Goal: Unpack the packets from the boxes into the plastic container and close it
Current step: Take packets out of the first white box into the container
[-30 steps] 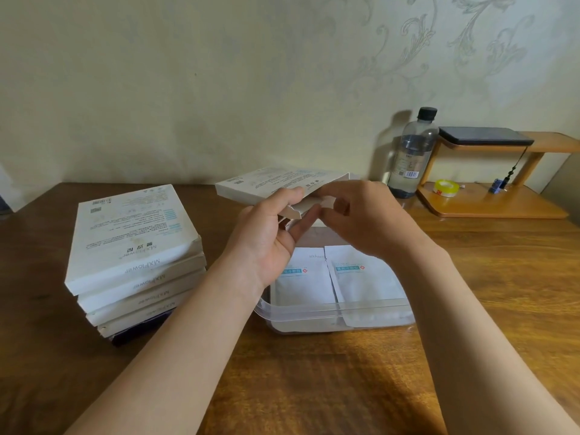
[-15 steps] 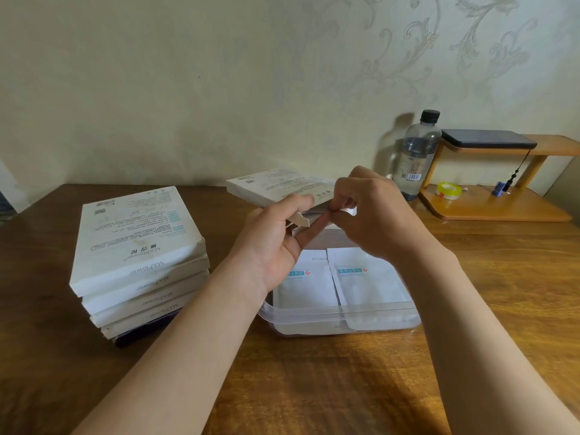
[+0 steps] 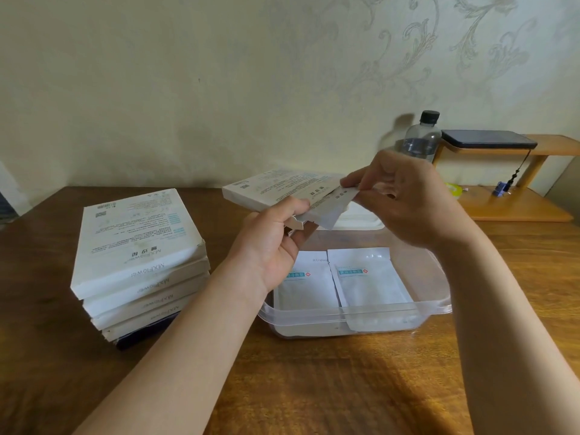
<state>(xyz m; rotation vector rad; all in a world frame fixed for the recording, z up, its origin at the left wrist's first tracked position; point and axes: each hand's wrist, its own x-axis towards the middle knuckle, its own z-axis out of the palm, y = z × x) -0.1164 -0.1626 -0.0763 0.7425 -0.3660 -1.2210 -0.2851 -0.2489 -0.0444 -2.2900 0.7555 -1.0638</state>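
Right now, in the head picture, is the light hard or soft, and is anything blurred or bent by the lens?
Head view: soft light; the bottle throws a shadow leftward on the wall; mild glare on the near rim of the plastic container; large print on the stack of boxes is sharp, small print blurred; the forearms stretch toward the lower corners, a wide-angle effect.

The stacked boxes (image 3: 135, 246) and the held box (image 3: 276, 189) are white with grey print; the packets (image 3: 367, 277) are white with teal labels and a red mark, in a clear plastic container (image 3: 345, 313). The worktop (image 3: 314, 387) is brown wood grain, the wall (image 3: 219, 89) cream with pale scrolls. Far right, the bottle (image 3: 419, 142) is clear with a black cap, the shelf (image 3: 518, 205) orange-brown.
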